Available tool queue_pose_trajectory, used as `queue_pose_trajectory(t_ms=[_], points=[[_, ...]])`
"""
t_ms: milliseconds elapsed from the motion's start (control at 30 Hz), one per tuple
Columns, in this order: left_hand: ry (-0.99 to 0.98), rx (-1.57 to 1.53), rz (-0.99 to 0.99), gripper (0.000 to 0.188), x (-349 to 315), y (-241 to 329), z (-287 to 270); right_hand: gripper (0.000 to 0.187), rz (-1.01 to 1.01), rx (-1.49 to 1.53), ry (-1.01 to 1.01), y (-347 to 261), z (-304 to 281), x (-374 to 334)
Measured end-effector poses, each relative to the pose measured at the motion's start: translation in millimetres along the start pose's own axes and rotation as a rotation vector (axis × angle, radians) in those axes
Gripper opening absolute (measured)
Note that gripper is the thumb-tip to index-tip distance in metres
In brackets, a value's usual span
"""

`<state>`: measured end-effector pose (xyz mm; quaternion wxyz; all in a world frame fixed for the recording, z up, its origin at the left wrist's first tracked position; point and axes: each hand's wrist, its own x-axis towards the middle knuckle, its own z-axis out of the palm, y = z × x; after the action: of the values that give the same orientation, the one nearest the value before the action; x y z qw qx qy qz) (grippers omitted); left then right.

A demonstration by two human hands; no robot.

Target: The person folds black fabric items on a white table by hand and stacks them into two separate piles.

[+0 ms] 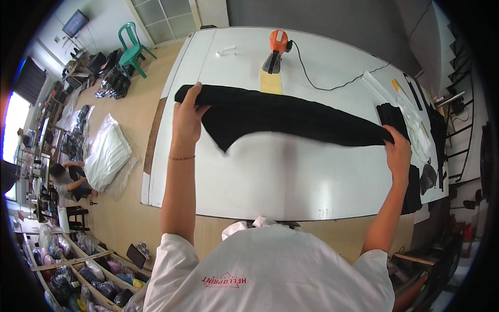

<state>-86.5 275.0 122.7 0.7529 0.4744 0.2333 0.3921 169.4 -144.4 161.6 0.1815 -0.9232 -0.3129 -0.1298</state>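
Head view: black cloth [291, 114] held spread between both hands, mid-frame, over white table [249, 182].
Left end is pinched in left hand [188, 119], right end is gripped in right hand [398, 151]. Long axis is laid left to right across the frame, sloped down toward the right; a loose corner [222, 143] is pointed at the lower edge, near the left hand. Judged light, soft, limp, hard to break; slipperiness can't be told. Best gripped at both ends, so sag is limited.
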Motion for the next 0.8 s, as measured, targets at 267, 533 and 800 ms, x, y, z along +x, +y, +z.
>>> queue_pose_trajectory(t_ms=[267, 533, 800], points=[[0.048, 0.121, -0.285, 0.049, -116, -100, -87, 0.056, 0.086, 0.146, 0.017, 40, 78, -112], [-0.01, 0.057, -0.952, 0.053, -231, -234, -164, 0.058, 0.258, 0.225, -0.302, 118, 194, -247], [-0.243, 0.012, -0.86, 0.07, -97, -250, -173, 0.039, 0.67, 0.566, -0.452, 166, 222, -216]])
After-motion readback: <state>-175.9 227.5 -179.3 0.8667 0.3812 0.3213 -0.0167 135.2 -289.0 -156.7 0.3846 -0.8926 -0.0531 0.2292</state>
